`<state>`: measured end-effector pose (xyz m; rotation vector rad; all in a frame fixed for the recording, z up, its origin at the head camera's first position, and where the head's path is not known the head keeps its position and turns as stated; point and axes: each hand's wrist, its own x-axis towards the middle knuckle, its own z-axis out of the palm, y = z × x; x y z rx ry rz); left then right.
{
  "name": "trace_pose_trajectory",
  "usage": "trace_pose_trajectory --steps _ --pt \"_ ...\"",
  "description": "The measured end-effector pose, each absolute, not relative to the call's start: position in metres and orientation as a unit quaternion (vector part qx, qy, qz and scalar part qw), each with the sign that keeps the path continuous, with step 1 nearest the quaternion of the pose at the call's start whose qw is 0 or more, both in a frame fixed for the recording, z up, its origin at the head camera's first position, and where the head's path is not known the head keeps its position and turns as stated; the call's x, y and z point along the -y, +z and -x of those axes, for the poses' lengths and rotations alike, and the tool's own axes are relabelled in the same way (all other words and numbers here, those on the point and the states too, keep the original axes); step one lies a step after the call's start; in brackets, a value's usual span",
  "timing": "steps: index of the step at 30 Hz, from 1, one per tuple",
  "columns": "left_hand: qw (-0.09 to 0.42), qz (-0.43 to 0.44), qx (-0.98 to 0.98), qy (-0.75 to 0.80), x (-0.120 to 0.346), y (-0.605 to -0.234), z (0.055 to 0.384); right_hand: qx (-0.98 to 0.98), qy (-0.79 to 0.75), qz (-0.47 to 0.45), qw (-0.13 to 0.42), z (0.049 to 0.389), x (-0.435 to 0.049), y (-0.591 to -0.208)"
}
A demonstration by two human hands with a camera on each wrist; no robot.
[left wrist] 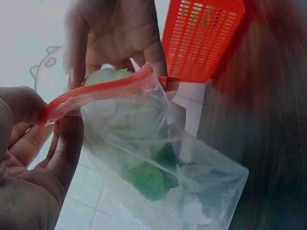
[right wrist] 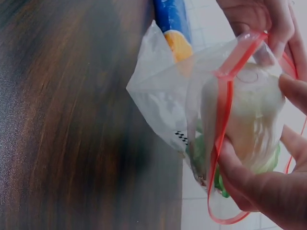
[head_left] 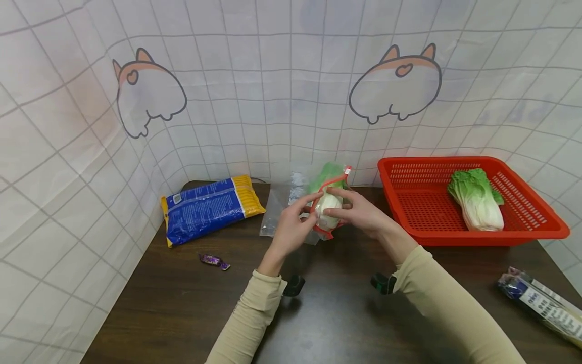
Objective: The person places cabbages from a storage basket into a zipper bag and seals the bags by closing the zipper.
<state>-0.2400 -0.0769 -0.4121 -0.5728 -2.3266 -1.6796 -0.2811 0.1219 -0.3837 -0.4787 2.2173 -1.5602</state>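
Note:
A clear zip bag [left wrist: 206, 177] with a red zip edge [left wrist: 96, 89] hangs around a small head of napa cabbage [right wrist: 254, 124]. The cabbage lies leaf end inward, its pale base at the bag's mouth. My left hand [head_left: 291, 227] pinches the red edge between thumb and fingers. With thumb and fingers spread around the pale base, my right hand [head_left: 364, 212] holds the cabbage, one finger inside the red edge in the right wrist view. Green leaves [left wrist: 151, 179] show through the plastic in the left wrist view.
Right of the hands stands a red basket [head_left: 454, 235] with another napa cabbage [head_left: 482, 207] in it. A blue and yellow packet [head_left: 204, 210] lies at the back left, a purple wrapped candy [head_left: 212, 261] before it. Near the right edge is a labelled plastic package [head_left: 545, 306].

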Motion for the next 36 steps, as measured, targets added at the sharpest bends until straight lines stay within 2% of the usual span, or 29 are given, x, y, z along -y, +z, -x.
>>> trace_pose_trajectory --steps 6,15,19,22,28,30,36 --pt "0.123 0.204 0.794 -0.559 0.076 -0.413 0.239 -0.789 -0.558 0.165 0.196 0.281 -0.122 -0.385" --pt "0.12 0.231 0.798 -0.543 0.069 -0.412 0.237 -0.848 -0.494 0.149 0.124 0.281 -0.109 -0.389" --pt "0.108 0.222 0.796 -0.552 0.068 -0.412 0.238 -0.865 -0.472 0.133 0.108 0.28 -0.106 -0.388" --pt "0.102 0.212 0.797 -0.556 0.07 -0.411 0.239 -0.85 -0.493 0.138 0.125 0.28 -0.106 -0.388" --pt "0.102 0.203 0.795 -0.562 0.074 -0.41 0.239 -0.798 -0.55 0.149 0.195 0.281 -0.108 -0.385" --pt "0.102 0.207 0.795 -0.561 0.074 -0.411 0.239 -0.8 -0.547 0.152 0.195 0.281 -0.109 -0.386" --pt "0.064 0.219 0.788 -0.572 0.07 -0.415 0.239 -0.843 -0.507 0.129 0.126 0.282 -0.105 -0.388"
